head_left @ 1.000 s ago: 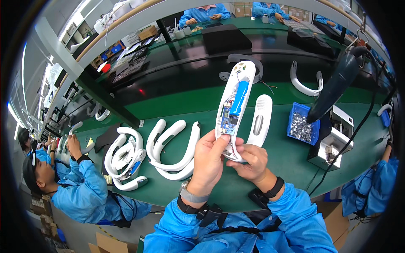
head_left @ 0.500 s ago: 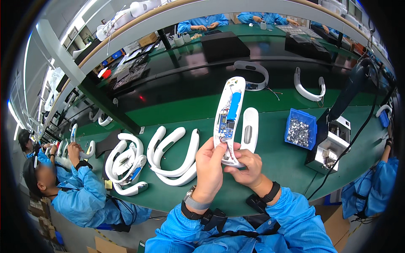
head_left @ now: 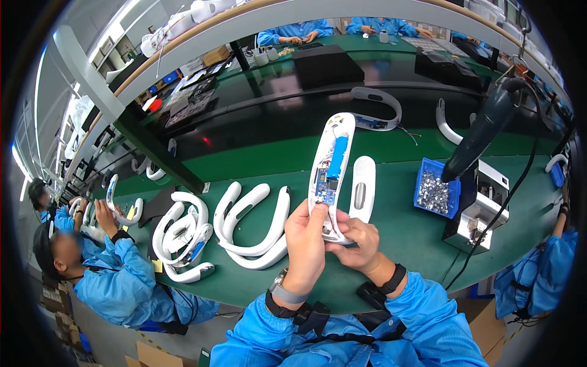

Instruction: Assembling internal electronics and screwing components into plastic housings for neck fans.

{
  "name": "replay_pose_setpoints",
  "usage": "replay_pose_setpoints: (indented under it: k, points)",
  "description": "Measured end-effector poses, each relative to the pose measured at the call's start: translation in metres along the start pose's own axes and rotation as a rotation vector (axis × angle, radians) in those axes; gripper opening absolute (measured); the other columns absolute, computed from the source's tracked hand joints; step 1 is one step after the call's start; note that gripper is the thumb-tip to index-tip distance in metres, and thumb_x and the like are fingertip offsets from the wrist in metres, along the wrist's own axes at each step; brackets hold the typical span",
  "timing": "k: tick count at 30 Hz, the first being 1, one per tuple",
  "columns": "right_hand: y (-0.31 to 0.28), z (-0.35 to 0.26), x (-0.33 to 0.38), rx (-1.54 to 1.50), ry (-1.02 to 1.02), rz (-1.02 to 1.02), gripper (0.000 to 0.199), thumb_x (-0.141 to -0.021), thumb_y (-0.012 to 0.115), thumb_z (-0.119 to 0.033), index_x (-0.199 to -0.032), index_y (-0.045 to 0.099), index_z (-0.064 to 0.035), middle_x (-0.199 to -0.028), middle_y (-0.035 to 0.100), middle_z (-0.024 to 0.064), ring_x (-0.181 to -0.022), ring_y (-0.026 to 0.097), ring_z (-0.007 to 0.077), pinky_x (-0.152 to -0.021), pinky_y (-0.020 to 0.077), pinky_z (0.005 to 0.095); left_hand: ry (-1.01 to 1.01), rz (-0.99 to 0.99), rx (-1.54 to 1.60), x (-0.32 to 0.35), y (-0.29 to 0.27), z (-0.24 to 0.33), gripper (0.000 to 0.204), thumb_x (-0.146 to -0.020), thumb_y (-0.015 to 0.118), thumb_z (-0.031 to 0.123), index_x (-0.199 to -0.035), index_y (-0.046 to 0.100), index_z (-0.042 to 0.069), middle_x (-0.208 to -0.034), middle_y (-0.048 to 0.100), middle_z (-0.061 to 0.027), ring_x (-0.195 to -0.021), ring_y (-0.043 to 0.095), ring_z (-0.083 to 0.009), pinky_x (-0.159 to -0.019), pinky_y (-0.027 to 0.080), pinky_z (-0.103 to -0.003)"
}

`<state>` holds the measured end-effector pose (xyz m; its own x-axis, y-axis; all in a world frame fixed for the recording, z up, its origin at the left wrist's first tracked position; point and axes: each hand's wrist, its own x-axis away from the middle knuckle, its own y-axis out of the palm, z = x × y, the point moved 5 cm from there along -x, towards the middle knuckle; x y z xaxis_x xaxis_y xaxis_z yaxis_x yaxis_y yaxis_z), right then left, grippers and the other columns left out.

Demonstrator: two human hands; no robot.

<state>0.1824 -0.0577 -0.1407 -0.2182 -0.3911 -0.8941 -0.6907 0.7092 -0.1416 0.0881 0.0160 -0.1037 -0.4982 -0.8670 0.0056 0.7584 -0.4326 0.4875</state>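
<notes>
Upright before me stands a white U-shaped neck massager (head_left: pixel 315 166), one arm of it uncovered. Inside that arm sit a blue battery (head_left: pixel 337 156) and a blue circuit board (head_left: pixel 324 186) with thin wires. Its other arm, on the right, carries an oval grey metal plate (head_left: pixel 361 196). My left hand (head_left: pixel 306 238) is closed round the lower part of the uncovered arm, thumb just below the board. With fingers closed, my right hand (head_left: pixel 358 244) grips the massager's bottom end; its fingertips are partly hidden behind the shell.
Several white massager shells (head_left: pixel 260 249) lie to the left on the green table (head_left: pixel 403 269). A blue bin (head_left: pixel 454 211) of small metal parts stands right, beside a metal machine (head_left: pixel 465 223). A dark hanging tool (head_left: pixel 480 131) overhangs the bin. Beyond runs a black conveyor (head_left: pixel 257 116); a co-worker (head_left: pixel 125 275) sits left.
The hanging dark tool has swung left and down over the bin. Massagers on the conveyor have shifted right. My hands and the held massager have barely moved.
</notes>
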Motion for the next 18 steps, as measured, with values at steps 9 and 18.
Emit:
replay_pose_setpoints:
  k: [9,18]
  points:
    - [-0.0011,-0.0017,0.0043,-0.012,0.021,-0.035,0.046,-0.075,0.085,-0.029,-0.104,0.057,-0.0069,-0.091,0.070,0.0135,-0.071,0.071,0.0294,-0.058,0.0563,0.0342,-0.069,0.009,-0.085,0.0006,0.0006,0.0018,0.021,-0.102,0.046,0.014,-0.106,0.060,-0.002,-0.077,0.068,-0.0099,-0.062,0.067,-0.0159,-0.073,0.059,-0.031]
    - [0.0012,0.0049,0.0053,0.014,0.038,-0.042,0.047,-0.076,0.085,-0.029,-0.105,0.058,-0.0055,-0.093,0.070,0.0139,-0.073,0.071,0.0299,-0.061,0.0573,0.0350,-0.079,-0.020,-0.053,-0.0067,-0.0049,0.0000,0.024,-0.101,0.044,0.014,-0.110,0.059,-0.003,-0.080,0.068,-0.0117,-0.066,0.068,-0.0175,-0.080,0.060,-0.037]
